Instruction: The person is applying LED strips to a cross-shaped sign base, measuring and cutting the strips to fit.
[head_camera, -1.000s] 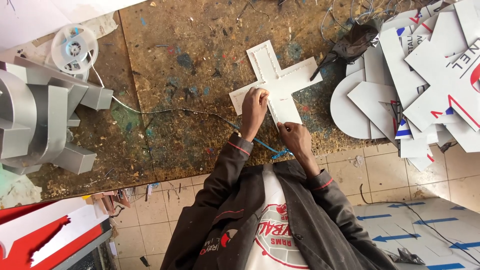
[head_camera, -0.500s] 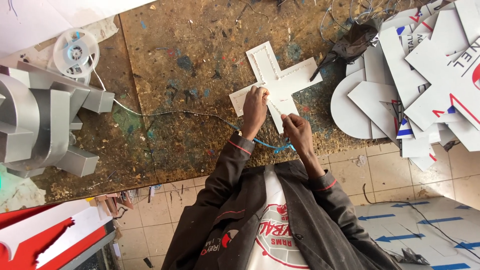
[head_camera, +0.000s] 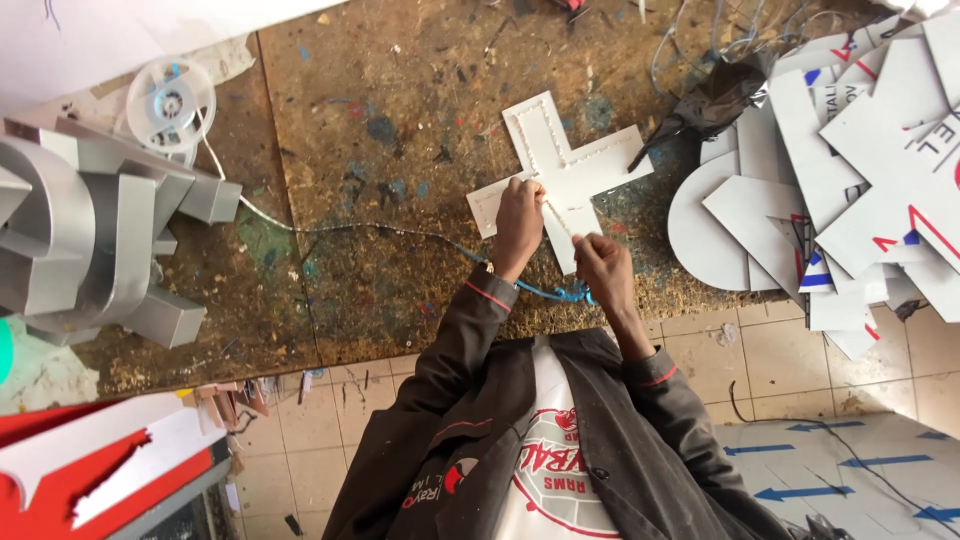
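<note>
A white cross-shaped panel (head_camera: 560, 175) lies flat on the paint-stained workbench (head_camera: 400, 120), close to the bench's near edge, which runs just below the hands. Its longer bar runs diagonally, from the far end near the middle of the bench down toward the person; the shorter bar crosses it, slanting from the lower left up to the right. A row of small dots follows the panel's outline. The left hand (head_camera: 519, 220) rests on the panel where the bars meet, its fingers curled and pinched on a thin strand at the surface. The right hand (head_camera: 603, 268) sits at the near tip of the long bar, fingers closed on the same thin strand; whether it grips anything more I cannot tell. A thin wire (head_camera: 340, 230) trails left across the bench to a clear spool (head_camera: 170, 102), and a blue cord (head_camera: 560, 292) bunches at the bench edge between the wrists. Bare bench lies open to the left of the panel and beyond it. On the right a stack of white cut sheets (head_camera: 850, 170) crowds in near the short bar's end. Grey metal channel letters (head_camera: 90, 240) stand well apart at far left.
</note>
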